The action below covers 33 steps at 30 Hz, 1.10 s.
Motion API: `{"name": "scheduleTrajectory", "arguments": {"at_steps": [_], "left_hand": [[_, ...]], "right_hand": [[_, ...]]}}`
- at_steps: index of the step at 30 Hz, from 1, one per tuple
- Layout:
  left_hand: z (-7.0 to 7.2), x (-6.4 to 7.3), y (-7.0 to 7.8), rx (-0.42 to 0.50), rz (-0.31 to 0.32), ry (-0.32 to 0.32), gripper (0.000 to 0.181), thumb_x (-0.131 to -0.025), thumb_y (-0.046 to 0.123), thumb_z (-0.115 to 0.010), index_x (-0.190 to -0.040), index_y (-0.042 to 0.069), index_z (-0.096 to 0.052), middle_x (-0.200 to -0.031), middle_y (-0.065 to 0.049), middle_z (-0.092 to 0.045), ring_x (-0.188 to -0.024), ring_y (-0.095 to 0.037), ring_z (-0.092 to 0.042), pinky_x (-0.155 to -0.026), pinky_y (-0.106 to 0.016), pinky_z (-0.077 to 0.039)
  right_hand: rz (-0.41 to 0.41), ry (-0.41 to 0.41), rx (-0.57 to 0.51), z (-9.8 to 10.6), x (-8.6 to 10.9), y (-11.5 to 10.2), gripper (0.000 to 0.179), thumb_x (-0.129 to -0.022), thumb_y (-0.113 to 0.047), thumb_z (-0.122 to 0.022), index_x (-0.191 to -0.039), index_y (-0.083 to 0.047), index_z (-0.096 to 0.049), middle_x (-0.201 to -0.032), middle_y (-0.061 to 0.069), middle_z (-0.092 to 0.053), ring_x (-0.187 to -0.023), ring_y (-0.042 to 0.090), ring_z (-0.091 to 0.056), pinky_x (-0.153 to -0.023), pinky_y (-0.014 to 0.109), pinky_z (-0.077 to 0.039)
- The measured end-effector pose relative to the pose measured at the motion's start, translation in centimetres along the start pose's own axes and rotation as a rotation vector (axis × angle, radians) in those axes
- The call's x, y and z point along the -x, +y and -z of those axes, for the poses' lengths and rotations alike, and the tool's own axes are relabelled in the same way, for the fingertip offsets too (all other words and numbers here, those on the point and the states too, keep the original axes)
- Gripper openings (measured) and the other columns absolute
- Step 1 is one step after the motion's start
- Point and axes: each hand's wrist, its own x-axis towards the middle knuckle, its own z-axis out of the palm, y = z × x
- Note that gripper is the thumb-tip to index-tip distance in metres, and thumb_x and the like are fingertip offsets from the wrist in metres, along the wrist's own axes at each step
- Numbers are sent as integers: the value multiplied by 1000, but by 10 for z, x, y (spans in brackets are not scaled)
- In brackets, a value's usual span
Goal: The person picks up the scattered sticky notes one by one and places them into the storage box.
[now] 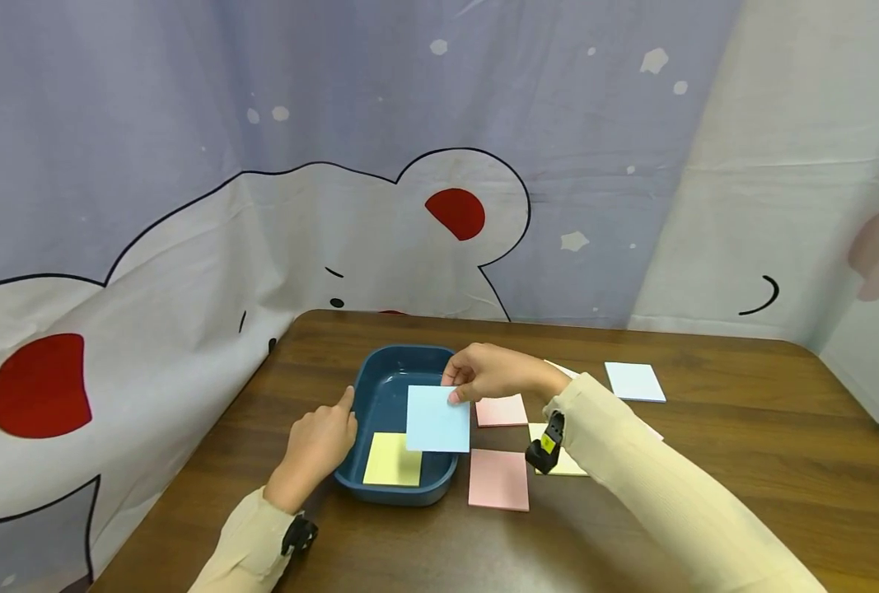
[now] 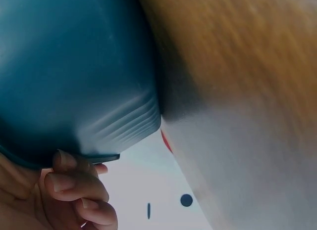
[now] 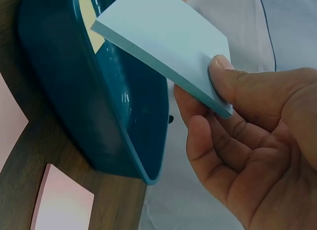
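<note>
My right hand (image 1: 497, 371) pinches a light blue sticky note pad (image 1: 437, 420) by one edge, thumb on top and fingers beneath. The pad is held above the right side of a dark blue plastic tub (image 1: 383, 496); its thickness shows in the right wrist view. Inside the tub lies a yellow sticky note pad (image 1: 389, 461), partly covered by the blue one in the head view. At the tub's left rim, my left hand (image 1: 320, 441) holds on, index finger stretched along the edge. Its other fingers (image 2: 74, 183) curl against the outer wall; the thumb is hidden.
Right of the tub lie a pink pad (image 1: 498, 480), another pink pad (image 1: 502, 411) and a yellow pad (image 1: 567, 466) partly behind my right wrist. A pale blue pad (image 1: 635, 382) lies farther right. Behind the wooden table (image 1: 765, 445) hangs a printed curtain (image 1: 380, 99).
</note>
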Motion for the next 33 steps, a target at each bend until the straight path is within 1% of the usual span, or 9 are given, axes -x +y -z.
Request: {"name": "scheduleTrajectory", "arguments": {"at_steps": [3, 5, 7, 10, 13, 17, 22, 28, 33], "left_hand": [[0, -1, 0, -4, -4, 5, 49, -95, 18, -55, -140, 2, -48, -44, -2, -39, -40, -14, -29, -39, -26, -22], [0, 0, 0, -4, -6, 9, 49, -95, 18, -55, -140, 2, -48, -44, -2, -39, -40, -14, -29, -39, -26, -22], [0, 0, 0, -1, -4, 12, 48, -95, 18, -55, -140, 2, -48, -44, -2, -39, -40, -15, -30, -39, -26, -22], [1, -1, 0, 5, 5, 5, 49, -95, 18, -55, -140, 2, -48, -44, -2, -39, -40, -15, -31, -39, -27, -23], [1, -1, 0, 7, 12, -2, 49, -95, 19, -55, -140, 2, -48, -45, -3, -40, -40, -16, -33, -39, -28, -25], [0, -1, -1, 5, 0, 9, 49, -95, 18, -55, -140, 2, -49, -45, -3, -40, -40, -16, -33, -39, -28, -24], [1, -2, -2, -3, -13, 25, 48, -94, 18, -55, -140, 2, -49, -43, -2, -39, -38, -15, -29, -37, -26, -21], [1, -2, -2, -8, -7, 11, 49, -95, 18, -54, -140, 2, -48, -44, -3, -40, -39, -16, -34, -38, -28, -25], [1, -1, -1, -5, -1, -1, 49, -95, 18, -54, -140, 1, -48, -44, -3, -41, -39, -16, -34, -38, -28, -25]], "right_hand": [[-6, -21, 26, -3, -7, -3, 12, -86, -11, -71, -95, -5, -68, -85, 2, -66, -71, 10, -56, -65, 25, -49], [-22, -39, 24, -6, -11, -4, 10, -86, -11, -71, -94, -5, -68, -85, 3, -67, -70, 10, -58, -67, 27, -52], [-27, -62, 20, -11, -16, -5, 9, -86, -10, -70, -93, -4, -68, -85, 4, -67, -69, 13, -60, -67, 29, -53], [-35, -94, 16, -18, -22, -6, 8, -87, -9, -69, -93, -4, -68, -83, 4, -67, -67, 16, -61, -63, 27, -52], [-35, -110, 18, -24, -27, -6, 9, -87, -10, -69, -93, -4, -68, -84, 3, -67, -66, 14, -59, -60, 22, -49], [-49, -96, 6, -28, -32, -9, 9, -87, -10, -68, -94, -3, -68, -85, 4, -67, -66, 10, -58, -63, 22, -51], [-90, -66, -4, -32, -39, -12, 10, -87, -8, -69, -93, -1, -68, -84, 6, -68, -66, 12, -60, -63, 24, -52], [-149, -60, 9, -40, -45, -11, 8, -85, -8, -70, -91, -2, -68, -83, 6, -68, -64, 14, -60, -62, 25, -52], [-191, -83, 22, -45, -47, -11, 9, -83, -7, -72, -91, -3, -69, -80, 5, -68, -63, 16, -62, -64, 27, -53]]}}
